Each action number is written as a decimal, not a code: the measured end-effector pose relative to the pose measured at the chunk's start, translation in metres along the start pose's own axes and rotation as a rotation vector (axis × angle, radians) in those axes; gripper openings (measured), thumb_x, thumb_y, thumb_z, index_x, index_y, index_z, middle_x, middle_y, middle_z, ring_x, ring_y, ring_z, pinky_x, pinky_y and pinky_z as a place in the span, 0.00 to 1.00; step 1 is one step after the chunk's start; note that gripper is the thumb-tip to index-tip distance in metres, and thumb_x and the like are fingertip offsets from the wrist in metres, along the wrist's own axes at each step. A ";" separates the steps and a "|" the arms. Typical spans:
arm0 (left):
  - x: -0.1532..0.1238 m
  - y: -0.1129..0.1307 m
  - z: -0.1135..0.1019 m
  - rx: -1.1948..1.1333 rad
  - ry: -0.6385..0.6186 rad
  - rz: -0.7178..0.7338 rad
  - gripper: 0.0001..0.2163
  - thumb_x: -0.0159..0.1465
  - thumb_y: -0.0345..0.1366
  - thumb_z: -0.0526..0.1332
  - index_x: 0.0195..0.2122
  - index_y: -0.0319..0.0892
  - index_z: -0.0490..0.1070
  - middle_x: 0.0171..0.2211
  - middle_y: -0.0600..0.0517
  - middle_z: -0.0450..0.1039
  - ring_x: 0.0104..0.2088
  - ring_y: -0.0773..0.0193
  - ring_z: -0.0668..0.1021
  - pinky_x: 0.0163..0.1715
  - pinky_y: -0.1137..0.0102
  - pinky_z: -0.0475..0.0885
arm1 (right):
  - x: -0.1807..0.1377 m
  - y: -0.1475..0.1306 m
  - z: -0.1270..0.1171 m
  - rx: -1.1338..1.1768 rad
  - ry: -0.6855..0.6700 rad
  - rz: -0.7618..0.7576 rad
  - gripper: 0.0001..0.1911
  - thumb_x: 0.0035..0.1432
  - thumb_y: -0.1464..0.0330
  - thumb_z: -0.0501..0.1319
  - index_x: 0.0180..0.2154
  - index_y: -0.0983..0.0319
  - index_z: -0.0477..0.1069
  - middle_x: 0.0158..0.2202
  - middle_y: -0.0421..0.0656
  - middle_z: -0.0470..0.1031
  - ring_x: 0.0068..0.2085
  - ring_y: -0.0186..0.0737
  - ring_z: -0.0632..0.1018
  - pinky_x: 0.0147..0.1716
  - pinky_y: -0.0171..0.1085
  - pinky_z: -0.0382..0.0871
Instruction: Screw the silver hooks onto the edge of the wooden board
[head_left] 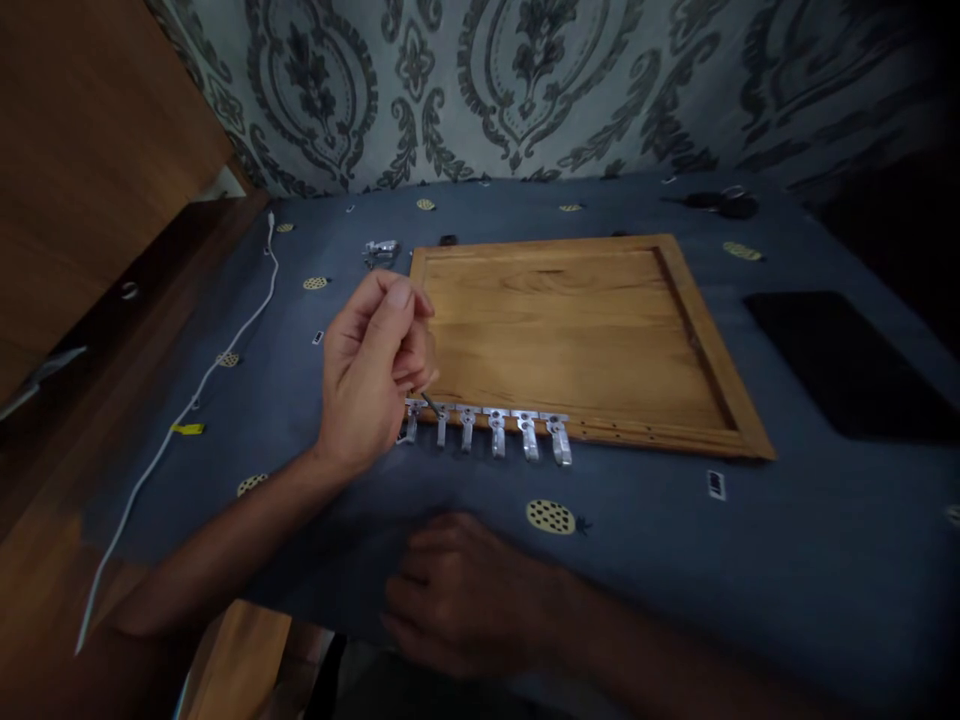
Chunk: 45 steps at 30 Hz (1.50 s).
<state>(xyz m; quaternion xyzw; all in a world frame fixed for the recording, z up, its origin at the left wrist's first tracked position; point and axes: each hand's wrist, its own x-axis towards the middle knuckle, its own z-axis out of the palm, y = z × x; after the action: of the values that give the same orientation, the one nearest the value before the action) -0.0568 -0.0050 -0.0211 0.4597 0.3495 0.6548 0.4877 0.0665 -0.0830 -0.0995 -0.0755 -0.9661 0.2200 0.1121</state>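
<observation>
My left hand [379, 360] is closed, thumb pressed on the curled index finger. From beneath its fingers a thin dark shaft [430, 403], apparently a screwdriver's, slants down to one of the silver hooks [442, 428]. The handle is hidden in the fist. Several such metal hooks [497, 432] line the front edge of a framed wooden board [555, 330], starting at its near left corner. In shadow at the table's near edge, my right hand [465, 595] lies with fingers curled. Its palm side is hidden, so I cannot see whether it holds anything.
Small silver pieces [381, 250] lie behind the board's left corner. A white cable [214, 375] with a yellow tag [189, 429] runs down the left. A black flat object [851, 365] lies right, with dark keys or similar [724, 203] behind. Patterned wall [420, 90] at back.
</observation>
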 end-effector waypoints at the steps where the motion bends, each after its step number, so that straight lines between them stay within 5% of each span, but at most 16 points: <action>1: -0.001 0.000 0.000 0.005 0.004 -0.003 0.13 0.65 0.43 0.64 0.27 0.43 0.66 0.14 0.63 0.47 0.15 0.75 0.50 0.15 0.75 0.50 | 0.000 0.000 0.000 -0.005 0.004 0.000 0.14 0.67 0.62 0.59 0.29 0.60 0.72 0.23 0.38 0.75 0.24 0.36 0.70 0.24 0.40 0.52; 45: -0.010 -0.004 0.002 0.117 -0.150 0.076 0.12 0.70 0.41 0.59 0.30 0.43 0.68 0.15 0.62 0.50 0.15 0.73 0.54 0.17 0.75 0.55 | -0.001 0.000 -0.007 0.023 0.025 0.008 0.15 0.68 0.63 0.59 0.29 0.61 0.73 0.22 0.38 0.75 0.25 0.36 0.69 0.24 0.38 0.53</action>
<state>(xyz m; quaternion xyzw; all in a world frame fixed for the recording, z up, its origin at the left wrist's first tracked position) -0.0523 -0.0140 -0.0264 0.5479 0.3321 0.6149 0.4598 0.0688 -0.0805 -0.0934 -0.0810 -0.9617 0.2305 0.1239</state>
